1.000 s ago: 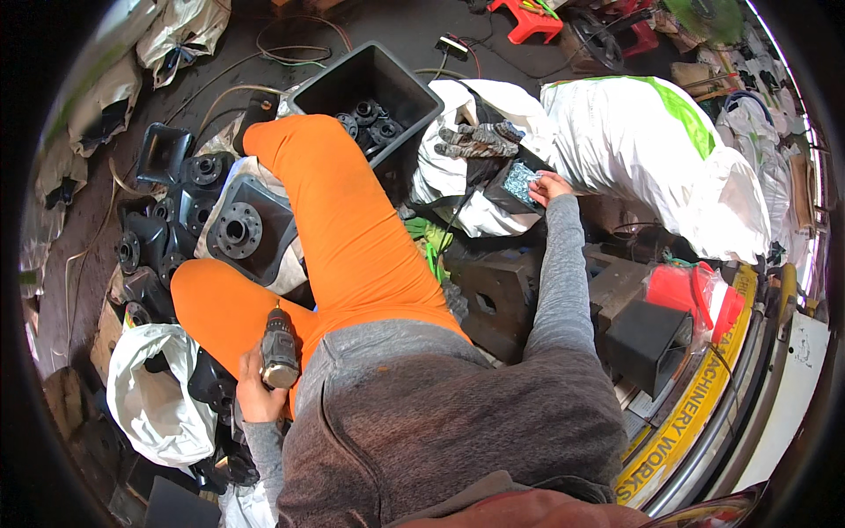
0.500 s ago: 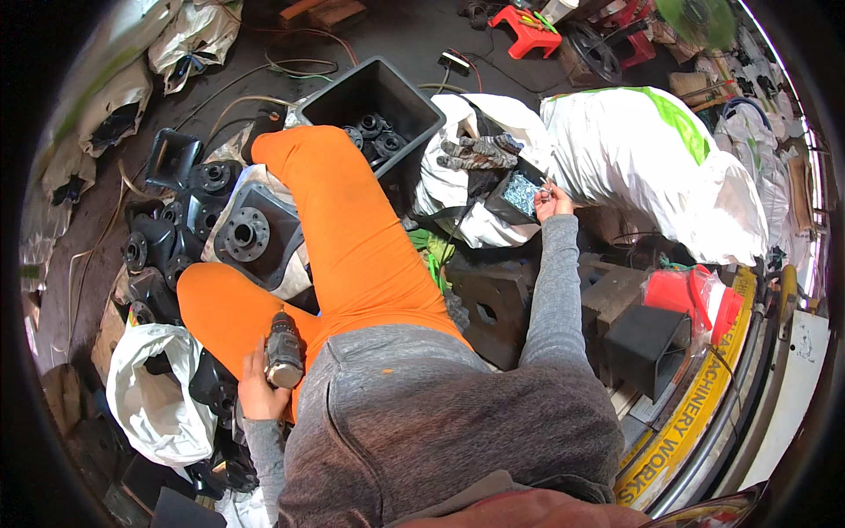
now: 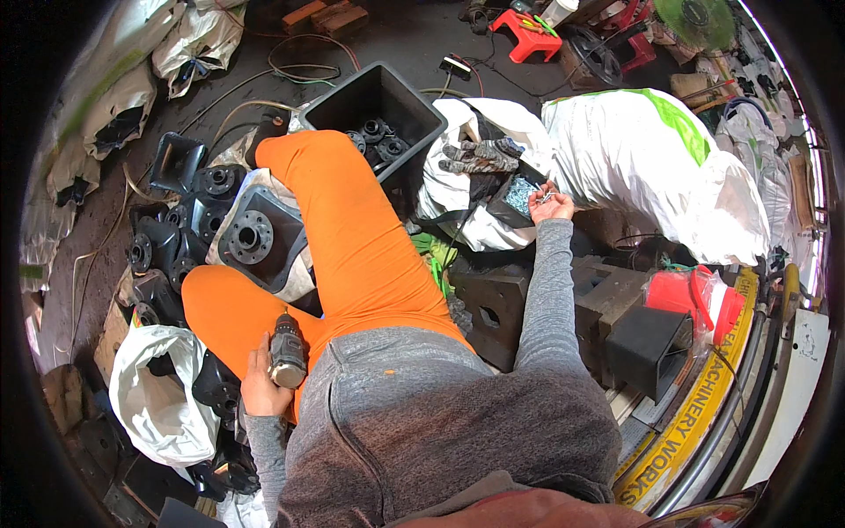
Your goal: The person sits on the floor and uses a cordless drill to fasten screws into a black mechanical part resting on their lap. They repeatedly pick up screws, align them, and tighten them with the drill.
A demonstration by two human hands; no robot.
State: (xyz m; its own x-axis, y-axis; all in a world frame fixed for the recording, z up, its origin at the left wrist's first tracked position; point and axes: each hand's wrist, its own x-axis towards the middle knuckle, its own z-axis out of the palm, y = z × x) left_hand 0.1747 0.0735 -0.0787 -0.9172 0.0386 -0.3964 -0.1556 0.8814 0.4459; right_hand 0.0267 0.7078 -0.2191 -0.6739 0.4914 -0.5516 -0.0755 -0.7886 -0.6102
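Note:
My left hand (image 3: 262, 385) is wrapped round a cordless drill (image 3: 287, 359) that rests against my orange-trousered thigh, its chuck pointing forward. Out to the right, my right hand (image 3: 554, 208) is palm up with curled fingers, holding a few small silvery screws (image 3: 542, 195). It is at the edge of a dark box of loose screws (image 3: 518, 195), which sits on a white sack (image 3: 484, 231). Between my legs lies a black square part with a round holed flange (image 3: 250, 238). A patterned glove (image 3: 480, 157) is draped just beyond the screw box.
A grey bin (image 3: 428, 132) holding several black flanged parts stands ahead. More black parts (image 3: 154, 239) are piled at the left, near an open white sack (image 3: 167, 431). A bulging white sack (image 3: 625, 150), steel blocks (image 3: 489, 308) and a red container (image 3: 683, 295) crowd the right. Cables cross the floor.
My right hand has turned more palm up and shifted slightly left, showing the screws in it. My left hand still holds the drill in much the same place.

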